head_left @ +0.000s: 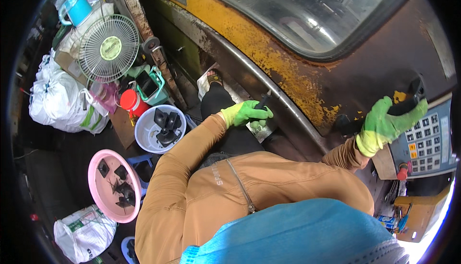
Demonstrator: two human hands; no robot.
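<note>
My left hand (pixel 245 113), in a green and yellow glove, is closed around a dark tool with a pointed tip (pixel 264 100). It is in front of the machine's lower metal edge, above my leg. The tool's exact kind is unclear. Up against the brown and yellow machine door (pixel 288 79), my right hand (pixel 386 124) wears the same kind of glove. Its thumb is raised away from its outstretched fingers. A black door handle (pixel 408 103) shows in the gap between them; whether the glove touches it I cannot tell.
A keypad panel (pixel 425 139) with a red button (pixel 402 171) is beside my right hand. To my left are a white basin (pixel 140 136) and a pink basin (pixel 98 201), both with black parts inside. Behind them stand a fan (pixel 103 62) and white sacks (pixel 57 98).
</note>
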